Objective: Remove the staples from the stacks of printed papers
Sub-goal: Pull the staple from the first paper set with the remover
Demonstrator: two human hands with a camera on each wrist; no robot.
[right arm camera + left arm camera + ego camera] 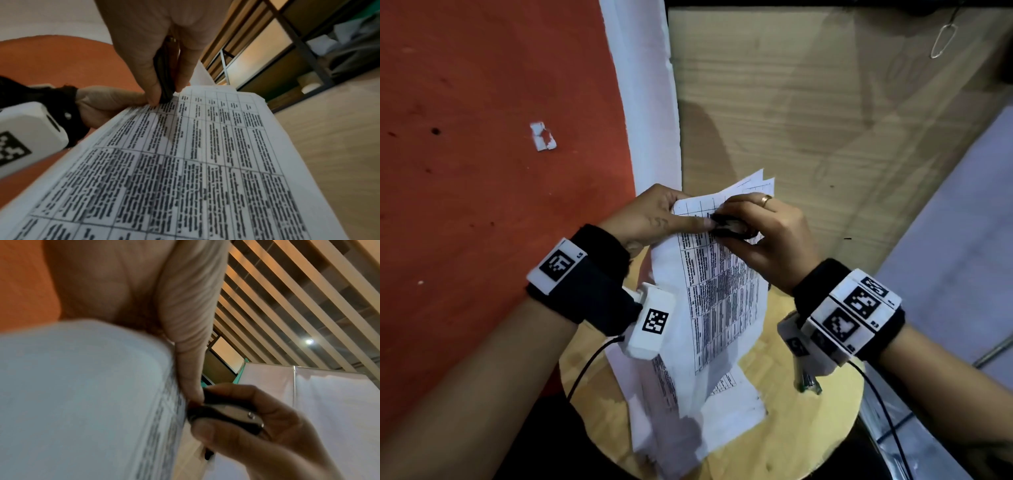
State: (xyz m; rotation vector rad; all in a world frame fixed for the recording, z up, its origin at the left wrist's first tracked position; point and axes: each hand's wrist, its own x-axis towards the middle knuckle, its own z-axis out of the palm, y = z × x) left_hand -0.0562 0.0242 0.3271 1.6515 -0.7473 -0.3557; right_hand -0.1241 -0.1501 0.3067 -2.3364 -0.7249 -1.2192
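Floor scrap: I see a small torn white paper scrap [543,136] lying on the red floor [482,171], well apart from my hands.
Left hand: my left hand [654,216] has its grip pinched on the top left corner of the stapled stack [719,291], thumb [191,337] pressed along the top sheet, fingers behind it.
Stack: I hold it lifted and tilted above the round wooden counter [808,428]; its printed tables face me.
Loose sheets: more printed papers [688,411] lie flat on the counter under the lifted stack.
Right hand: my right hand [767,236] has its grip closed around a black staple remover [729,228], squeezed between thumb and fingers.
Remover vs stack: its nose touches the stack's top corner, right beside my left thumb tip.
Staple: I cannot make it out.
Containers: I cannot pick out any.
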